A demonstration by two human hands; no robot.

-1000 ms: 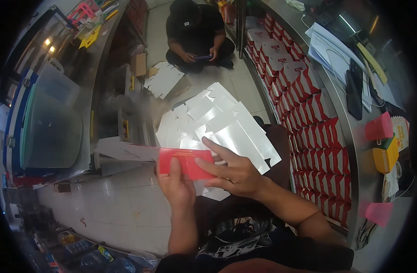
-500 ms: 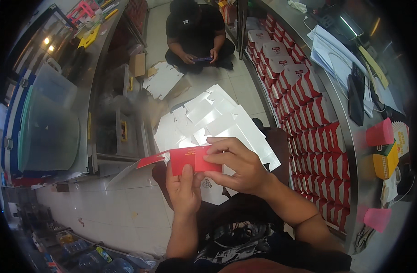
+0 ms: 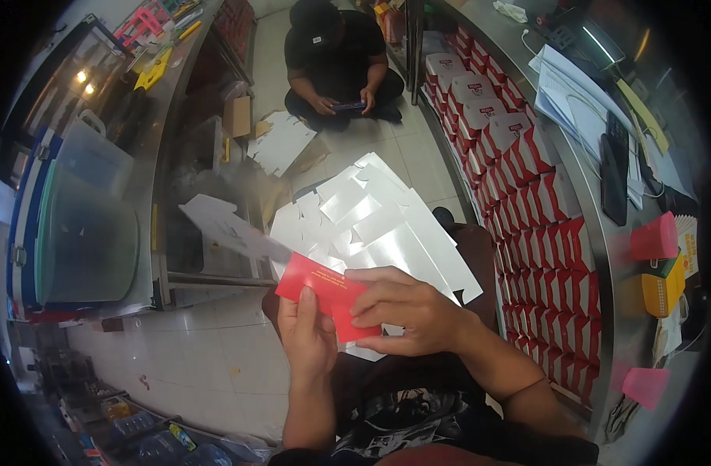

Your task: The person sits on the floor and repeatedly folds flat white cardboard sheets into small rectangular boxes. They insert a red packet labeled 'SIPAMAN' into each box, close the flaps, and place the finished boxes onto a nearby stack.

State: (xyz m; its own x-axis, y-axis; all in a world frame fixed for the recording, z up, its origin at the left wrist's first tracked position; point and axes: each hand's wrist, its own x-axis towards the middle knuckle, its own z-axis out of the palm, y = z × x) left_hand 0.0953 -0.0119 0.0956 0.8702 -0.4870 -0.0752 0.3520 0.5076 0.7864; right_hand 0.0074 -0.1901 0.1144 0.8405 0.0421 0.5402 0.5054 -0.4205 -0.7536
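Observation:
A red and white cardboard box blank (image 3: 318, 281), partly folded, is held up between both hands. My left hand (image 3: 309, 346) grips its red panel from below, thumb on the front face and fingers behind. My right hand (image 3: 413, 311) has its fingers closed over the right end of the red part. A long pale flap of the blank reaches out to the upper left, slightly blurred. Beneath and beyond my hands lies a spread stack of flat white box blanks (image 3: 406, 252), silvery with glare, with cut-out edges.
Folded red and white boxes (image 3: 530, 233) fill the shelf on the right. Above it, a steel counter carries papers (image 3: 573, 101), a black phone (image 3: 614, 179) and pink cups (image 3: 654, 237). Ahead, a person (image 3: 336, 70) sits on the floor holding a phone. Clear plastic containers (image 3: 87, 225) stand left.
The box blank has turned in my hands: its long flap has swung from the lower left to the upper left, and its red panel now slants down to the right.

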